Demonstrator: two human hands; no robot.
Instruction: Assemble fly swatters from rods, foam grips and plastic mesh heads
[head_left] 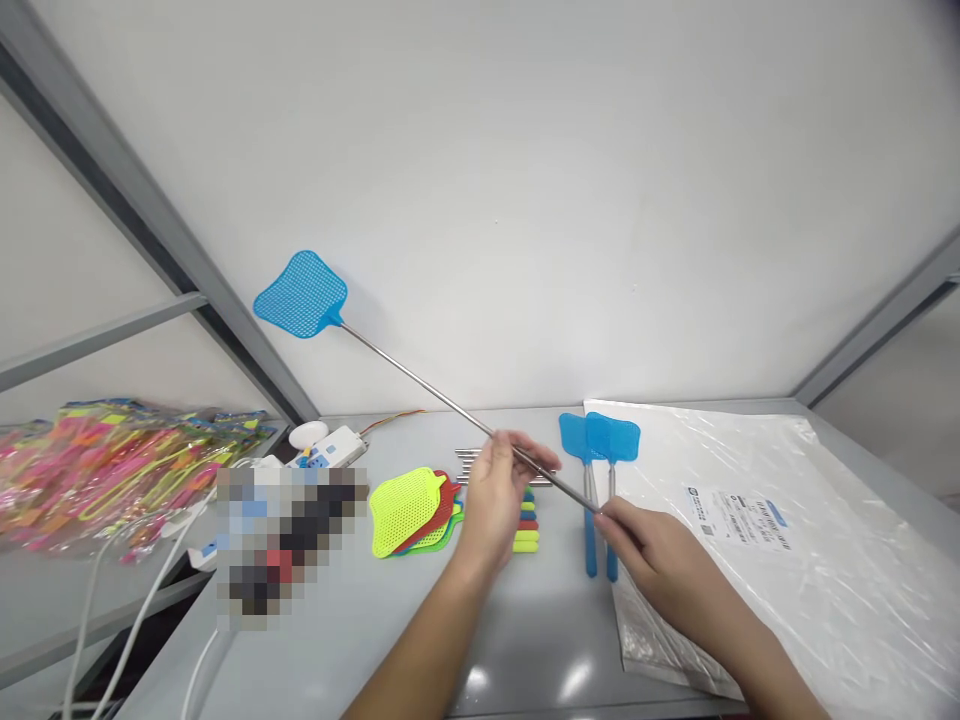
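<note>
A blue fly swatter with a long metal telescopic rod slants across the view, its mesh head raised at the left. My left hand is closed around the middle of the rod. Gripping its lower end is my right hand, which hides the handle. Two shorter blue fly swatters lie just beyond my right hand, partly on a white plastic package. Loose swatter heads in yellow, red, blue and green are stacked left of my left hand. Behind that hand, metal rods and coloured handles lie partly hidden.
The white plastic package with a label covers the table's right side. At the left stand a power strip with cables and a pixelated patch. Bagged colourful goods fill a shelf further left. A white wall rises behind the table.
</note>
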